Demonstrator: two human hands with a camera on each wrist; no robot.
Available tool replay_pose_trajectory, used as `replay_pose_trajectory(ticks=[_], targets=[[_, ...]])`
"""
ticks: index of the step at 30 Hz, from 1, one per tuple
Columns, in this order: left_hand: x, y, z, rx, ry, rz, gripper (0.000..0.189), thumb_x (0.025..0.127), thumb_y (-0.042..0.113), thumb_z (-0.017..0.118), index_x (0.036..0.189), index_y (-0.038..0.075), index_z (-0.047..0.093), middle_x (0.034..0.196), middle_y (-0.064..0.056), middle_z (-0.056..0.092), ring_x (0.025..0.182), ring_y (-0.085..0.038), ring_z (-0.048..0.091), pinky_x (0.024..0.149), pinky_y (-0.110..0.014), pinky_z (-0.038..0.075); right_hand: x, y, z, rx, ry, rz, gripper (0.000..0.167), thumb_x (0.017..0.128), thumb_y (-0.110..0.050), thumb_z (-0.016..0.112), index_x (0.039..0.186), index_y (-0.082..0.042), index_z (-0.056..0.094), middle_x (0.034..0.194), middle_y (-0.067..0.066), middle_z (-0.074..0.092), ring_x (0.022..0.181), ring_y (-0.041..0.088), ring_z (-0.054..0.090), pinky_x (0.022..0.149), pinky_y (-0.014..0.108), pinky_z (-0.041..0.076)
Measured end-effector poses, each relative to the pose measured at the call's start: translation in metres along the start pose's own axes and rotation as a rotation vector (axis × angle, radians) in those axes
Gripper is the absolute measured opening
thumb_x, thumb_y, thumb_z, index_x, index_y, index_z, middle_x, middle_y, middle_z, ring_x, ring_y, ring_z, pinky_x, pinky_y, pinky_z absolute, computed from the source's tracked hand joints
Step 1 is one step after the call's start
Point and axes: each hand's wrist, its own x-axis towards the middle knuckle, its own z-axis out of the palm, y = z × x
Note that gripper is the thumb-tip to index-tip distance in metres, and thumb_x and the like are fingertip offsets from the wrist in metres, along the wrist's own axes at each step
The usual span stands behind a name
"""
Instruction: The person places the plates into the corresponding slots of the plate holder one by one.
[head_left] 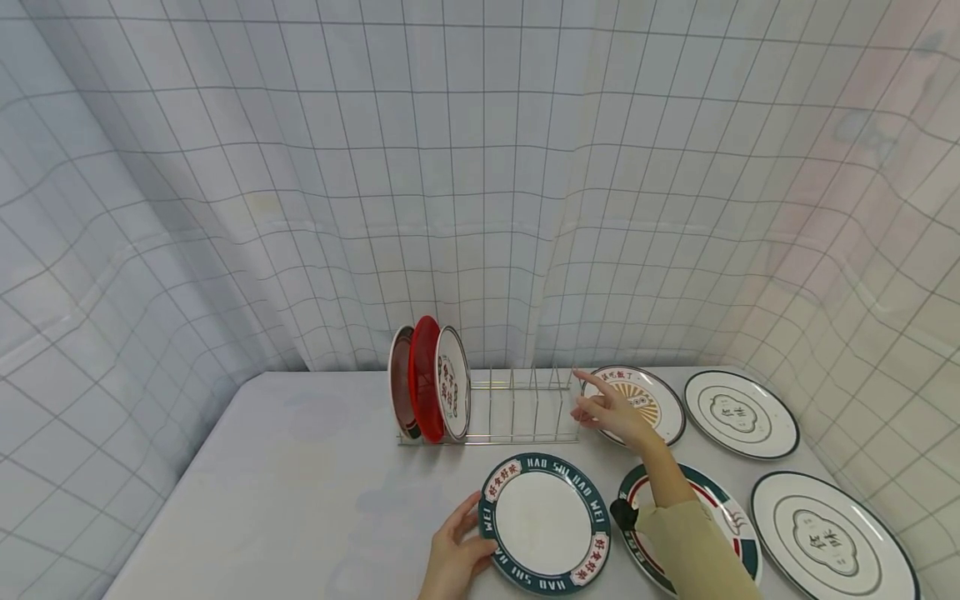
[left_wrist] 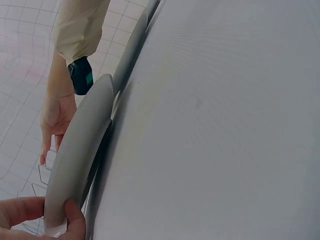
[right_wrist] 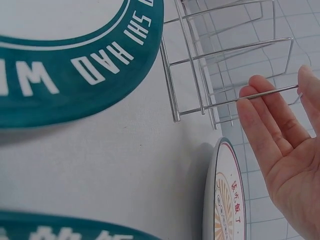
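Observation:
My left hand [head_left: 459, 550] pinches the left edge of a round plate [head_left: 543, 525] with a white middle and dark green lettered rim. In the left wrist view, the thumb [left_wrist: 75, 220] lies against the underside of this plate [left_wrist: 82, 150], which is tilted up. My right hand [head_left: 611, 414] reaches to the right end of a wire dish rack [head_left: 521, 408]. Its extended fingers [right_wrist: 267, 135] touch the end wire of the rack [right_wrist: 225, 102] in the right wrist view. A brown plate [head_left: 402, 379], a red plate [head_left: 426, 379] and a white patterned plate [head_left: 453, 383] stand in the rack's left end.
Right of the rack lies a plate with an orange sunburst [head_left: 637, 398]. Two white dark-rimmed plates [head_left: 742, 433] [head_left: 806, 508] lie farther right. Under my right forearm is a green-and-red-rimmed plate [head_left: 742, 546]. Grid-patterned curtains [head_left: 480, 183] surround the white table [head_left: 285, 483].

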Motion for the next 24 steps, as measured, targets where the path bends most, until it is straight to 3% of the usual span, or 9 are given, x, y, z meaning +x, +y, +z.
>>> replay_pose_trajectory(ticks=[6,13,18,24], targets=[[-0.0002,-0.0013,0.0029,-0.094,-0.056,0.022,0.084,0.069,-0.021,0.057,0.143,0.003,0.027,0.135,-0.034,0.034,0.101,-0.026,0.058,0.08,-0.038,0.052,0.0004,0.0004,0.0001,-0.002,-0.004,0.002,0.058,0.093,-0.027,0.052,0.145,-0.02,0.026,0.099,0.022,0.064,0.087,0.021,0.061,0.082,0.032,0.052],[-0.0011,-0.0013,0.0066,-0.161,-0.101,0.054,0.086,0.07,-0.022,0.054,0.145,0.01,0.025,0.141,-0.032,0.023,0.112,-0.036,0.05,0.082,-0.043,0.051,0.0007,-0.0011,0.0005,0.01,-0.014,0.001,0.055,0.095,-0.023,0.05,0.145,-0.02,0.026,0.101,0.025,0.062,0.091,0.023,0.062,0.083,0.034,0.051],[-0.003,-0.0034,0.0073,-0.207,-0.124,0.083,0.084,0.071,-0.022,0.053,0.144,0.012,0.028,0.138,-0.027,0.022,0.106,-0.029,0.052,0.082,-0.043,0.051,0.0003,-0.0009,0.0008,0.009,-0.02,-0.013,0.056,0.095,-0.026,0.05,0.145,-0.018,0.025,0.103,0.028,0.061,0.094,0.029,0.061,0.084,0.037,0.051],[-0.0022,-0.0035,0.0071,-0.205,-0.145,0.076,0.082,0.074,-0.02,0.052,0.144,0.013,0.026,0.139,-0.026,0.018,0.107,-0.031,0.05,0.083,-0.044,0.05,-0.0014,-0.0045,0.0009,0.013,-0.026,-0.006,0.056,0.095,-0.021,0.049,0.145,-0.015,0.024,0.103,0.029,0.06,0.095,0.032,0.06,0.084,0.037,0.051]])
